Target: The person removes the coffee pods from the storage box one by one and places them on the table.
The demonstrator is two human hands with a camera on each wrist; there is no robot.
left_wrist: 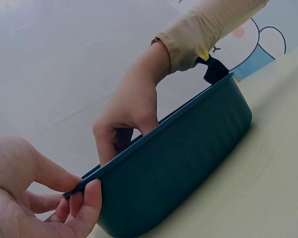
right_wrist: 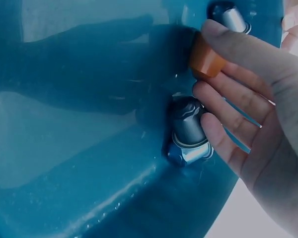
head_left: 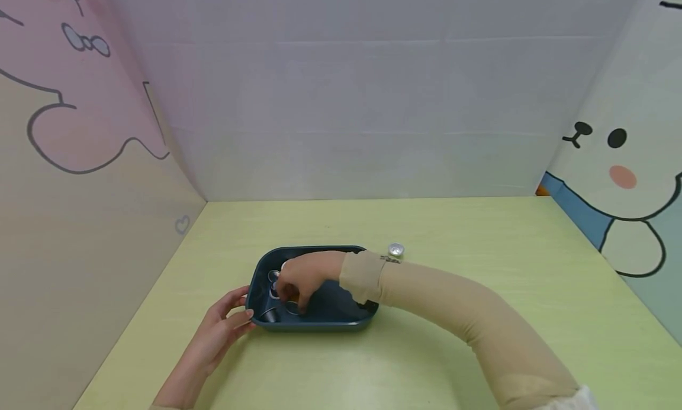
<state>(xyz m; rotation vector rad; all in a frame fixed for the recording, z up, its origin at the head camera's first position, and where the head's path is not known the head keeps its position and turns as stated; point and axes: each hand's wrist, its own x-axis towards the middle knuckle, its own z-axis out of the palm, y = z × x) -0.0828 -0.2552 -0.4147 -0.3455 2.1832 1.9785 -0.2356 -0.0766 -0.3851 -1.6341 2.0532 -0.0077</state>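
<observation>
A dark teal tray [head_left: 341, 326] sits on the table, its left end rim pinched between the thumb and fingers of my left hand [head_left: 221, 324]. My right hand [head_left: 309, 274] reaches down inside the tray's left part. In the right wrist view its thumb and fingertips hold an orange coffee capsule [right_wrist: 206, 59]. Beside the little finger lies a dark grey capsule [right_wrist: 188, 124], with a silvery-blue capsule [right_wrist: 191, 154] against it. Another capsule [right_wrist: 234, 21], silver and dark, lies past the thumb. From the head, a black capsule [head_left: 270, 315] shows in the tray's near left corner.
A silver capsule [head_left: 396, 249] stands on the pale yellow-green table [head_left: 479, 238] just behind the tray's right end. White and cartoon-printed panels [head_left: 346, 102] enclose the table at the back and sides. The right sleeve [head_left: 442, 291] crosses over the tray's right rim.
</observation>
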